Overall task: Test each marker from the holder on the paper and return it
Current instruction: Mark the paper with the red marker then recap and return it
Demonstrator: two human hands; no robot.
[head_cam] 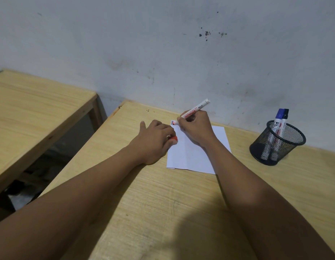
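Observation:
My right hand (195,128) grips a white marker with red lettering (197,108), its tip down on the far left corner of a white paper (193,156), where a red mark (174,122) shows beside a dark one. My left hand (155,139) rests on the paper's left edge with the marker's red cap (173,138) in its fingers. A black mesh holder (277,143) stands to the right and holds two markers, one with a blue cap (280,114) and one with a black cap (285,114).
The paper lies on a light wooden table (163,203) pushed against a stained grey wall (163,44). A second wooden table (31,113) stands to the left, with a gap between the two.

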